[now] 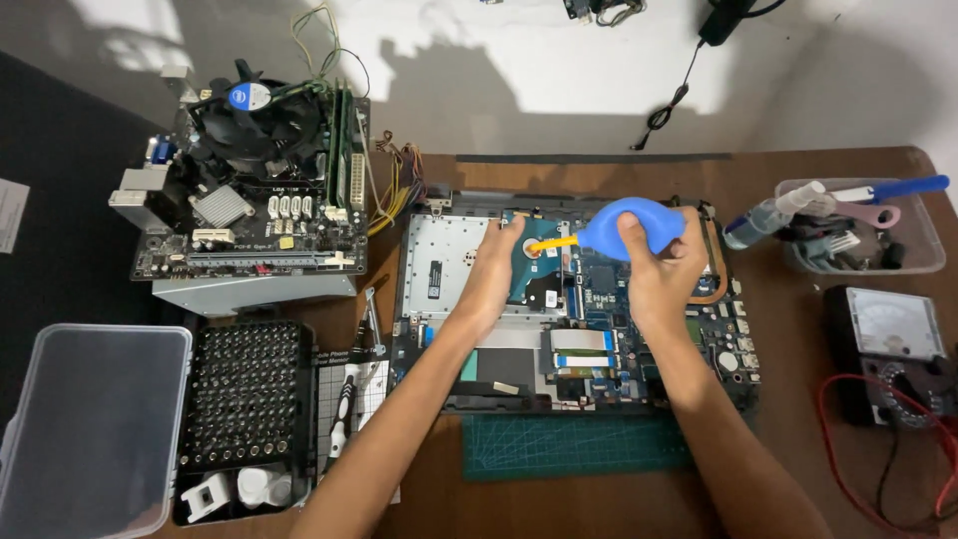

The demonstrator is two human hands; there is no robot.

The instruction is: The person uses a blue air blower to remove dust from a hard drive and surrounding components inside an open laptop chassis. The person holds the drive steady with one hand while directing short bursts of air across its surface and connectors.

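Two bare forearms, no sleeves, left hand (496,268) and right hand (654,269) ungloved, no rings or watch

Hidden or cut off, relative to the opened laptop (579,309): circuitry beneath both hands; clear plastic lid (90,429) far left, cropped; multimeter (893,354) right, cropped.

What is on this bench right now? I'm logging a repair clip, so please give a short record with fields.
Right hand: squeezes blue blower, yellow nozzle aimed left
Left hand: rests on drive in open laptop
Under laptop: green mat
Left: motherboard, bit set, clear lid
Right: multimeter, tool tub
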